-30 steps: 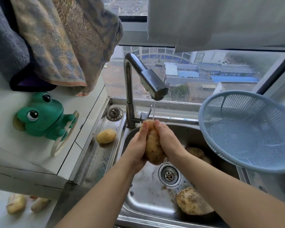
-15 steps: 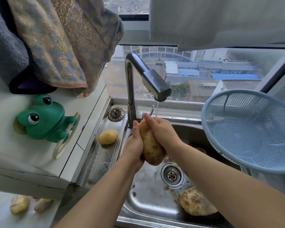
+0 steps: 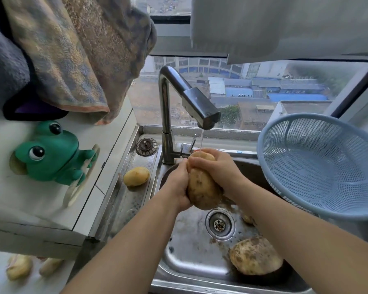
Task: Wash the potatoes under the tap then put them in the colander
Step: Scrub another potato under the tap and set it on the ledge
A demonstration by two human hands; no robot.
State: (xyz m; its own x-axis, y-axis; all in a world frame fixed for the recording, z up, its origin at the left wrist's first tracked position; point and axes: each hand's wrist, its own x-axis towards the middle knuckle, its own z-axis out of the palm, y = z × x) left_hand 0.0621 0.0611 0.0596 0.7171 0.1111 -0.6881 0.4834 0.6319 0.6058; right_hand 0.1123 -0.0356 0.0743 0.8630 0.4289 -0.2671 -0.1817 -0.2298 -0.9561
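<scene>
Water in a thin stream [image 3: 201,141] falls from the spout of the tall chrome tap [image 3: 179,98] at centre frame onto the top end of a long brown potato [image 3: 202,185] held upright over the stainless steel sink [image 3: 191,247]. Left hand [image 3: 177,181] wraps the potato's left side, fingers closed around it. Right hand [image 3: 218,168] clasps the upper right part, fingers curled over the top end. Both hands grip the same potato, above and just left of the round metal drain [image 3: 220,223].

Large dirty round potato [image 3: 255,256] lies in the sink basin, lower right of the drain, partly behind the right forearm. Small piece of another potato [image 3: 248,218] shows beside that forearm, right of the drain. Smaller clean yellow potato [image 3: 136,176] rests on the patterned steel ledge left of the basin, near a metal sink plug [image 3: 146,146].

Pale blue plastic mesh colander [image 3: 323,164] sits tilted at right of frame, nothing visible inside it. Green frog-shaped holder [image 3: 51,153] is fixed on the white wall at left; patterned towels [image 3: 77,52] hang above it, upper left.
</scene>
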